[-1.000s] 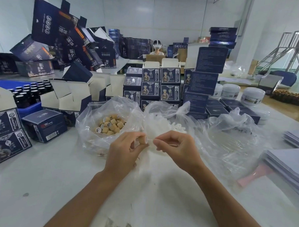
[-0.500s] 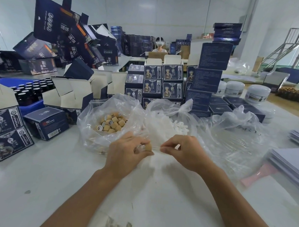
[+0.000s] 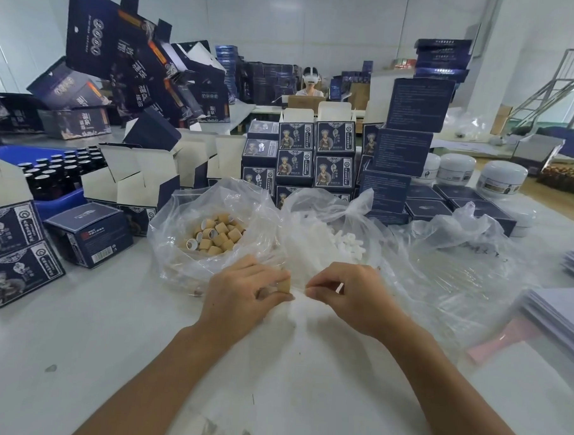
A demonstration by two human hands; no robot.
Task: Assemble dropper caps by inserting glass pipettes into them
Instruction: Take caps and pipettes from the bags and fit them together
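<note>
Two hands, left hand (image 3: 243, 291) and right hand (image 3: 351, 299), one tan cap (image 3: 284, 285) in the left fingers, three clear plastic bags beyond the hands, roughly twenty tan caps (image 3: 217, 235) in the bag (image 3: 166, 241) beyond the left hand, three white jars (image 3: 502, 179) far beyond the right hand

Dark blue printed boxes (image 3: 314, 152) stand stacked at the middle of the white table (image 3: 75, 356), with open white-flapped cartons (image 3: 139, 178) and a blue tray of dark bottles (image 3: 55, 174) to the left and white jars (image 3: 503, 177) to the right.
</note>
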